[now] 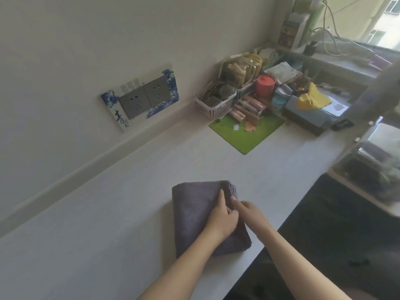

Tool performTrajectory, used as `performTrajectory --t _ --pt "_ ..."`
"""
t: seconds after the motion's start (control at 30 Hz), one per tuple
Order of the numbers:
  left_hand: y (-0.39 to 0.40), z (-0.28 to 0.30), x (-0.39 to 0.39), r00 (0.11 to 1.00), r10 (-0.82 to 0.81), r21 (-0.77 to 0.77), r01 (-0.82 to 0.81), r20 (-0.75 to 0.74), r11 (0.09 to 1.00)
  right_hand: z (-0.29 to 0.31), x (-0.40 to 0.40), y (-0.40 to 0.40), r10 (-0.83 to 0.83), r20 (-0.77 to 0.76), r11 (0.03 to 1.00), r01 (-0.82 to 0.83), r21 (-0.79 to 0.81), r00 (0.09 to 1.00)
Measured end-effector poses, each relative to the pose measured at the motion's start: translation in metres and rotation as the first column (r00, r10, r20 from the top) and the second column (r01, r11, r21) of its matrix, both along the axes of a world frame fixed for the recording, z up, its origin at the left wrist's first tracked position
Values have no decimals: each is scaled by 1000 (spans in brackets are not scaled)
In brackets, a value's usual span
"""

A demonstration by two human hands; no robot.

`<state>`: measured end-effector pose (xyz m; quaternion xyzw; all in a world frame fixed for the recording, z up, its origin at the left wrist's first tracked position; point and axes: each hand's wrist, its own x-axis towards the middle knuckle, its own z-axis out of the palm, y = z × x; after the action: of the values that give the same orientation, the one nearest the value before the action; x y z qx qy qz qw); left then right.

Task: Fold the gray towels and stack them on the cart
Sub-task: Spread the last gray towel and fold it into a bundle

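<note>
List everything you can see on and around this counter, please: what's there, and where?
gray towel: one, folded, near counter edge
counter: one, white
wall sockets: two, gray, blue-patterned plate on wall
green mat: one, far end of counter
white basket: one, behind mat
red container: one, among far clutter
yellow cloth: one, on a box at far right
left hand: resting flat on towel
right hand: fingertips at towel's right edge

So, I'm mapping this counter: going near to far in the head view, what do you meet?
Gray towel under both hands → green mat → white basket → red container.
</note>
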<state>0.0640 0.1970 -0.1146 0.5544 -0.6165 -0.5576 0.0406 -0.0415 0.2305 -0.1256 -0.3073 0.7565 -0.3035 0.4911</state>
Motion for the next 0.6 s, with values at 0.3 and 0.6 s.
performTrajectory --t 0.3,0.6 --pt "-24 -38 66 825 16 -705 472 565 530 -22 13 -6 189 -461 980 -199 26 867" --pt "-26 -61 65 829 -5 -685 465 559 561 -35 16 -12 197 -471 973 -230 -13 860"
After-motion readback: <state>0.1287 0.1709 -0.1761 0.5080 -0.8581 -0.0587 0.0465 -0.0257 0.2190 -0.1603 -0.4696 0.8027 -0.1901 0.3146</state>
